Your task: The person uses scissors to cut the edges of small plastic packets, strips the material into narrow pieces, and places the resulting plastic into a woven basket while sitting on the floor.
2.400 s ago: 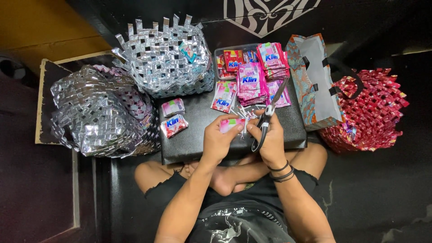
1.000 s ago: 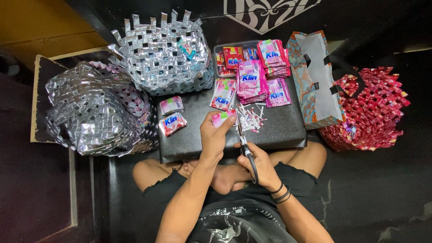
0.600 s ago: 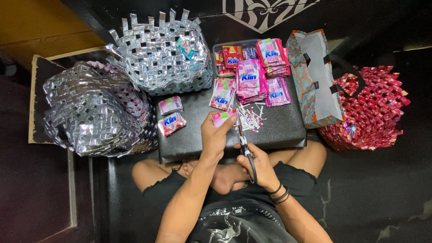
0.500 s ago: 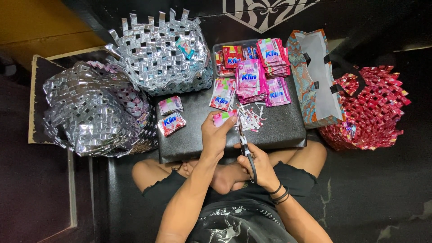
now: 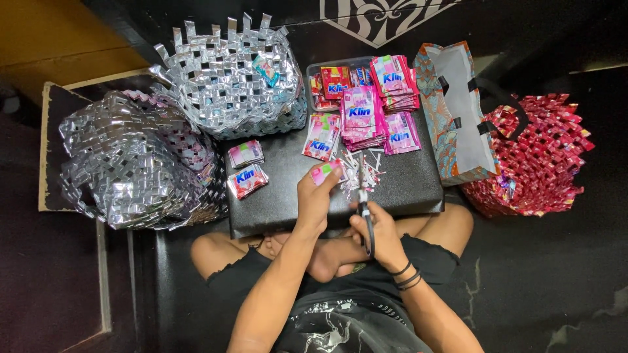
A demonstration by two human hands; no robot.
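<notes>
Scissors (image 5: 364, 196) are held in the right hand (image 5: 378, 230), a sachet (image 5: 325, 172) pinched by the left hand (image 5: 316, 199); cuts are best kept straight, fingers clear.

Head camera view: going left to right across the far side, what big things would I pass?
Rounded silver woven foil basket → square silver woven foil basket → stacks of pink sachets → patterned teal paper bag → red woven wrapper basket.

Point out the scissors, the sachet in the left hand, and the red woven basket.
scissors (image 5: 364, 196): head view, on the blades near the pivot.
sachet (image 5: 325, 172): head view, on its pink and green face.
red woven basket (image 5: 546, 163): head view, on its woven side.
</notes>
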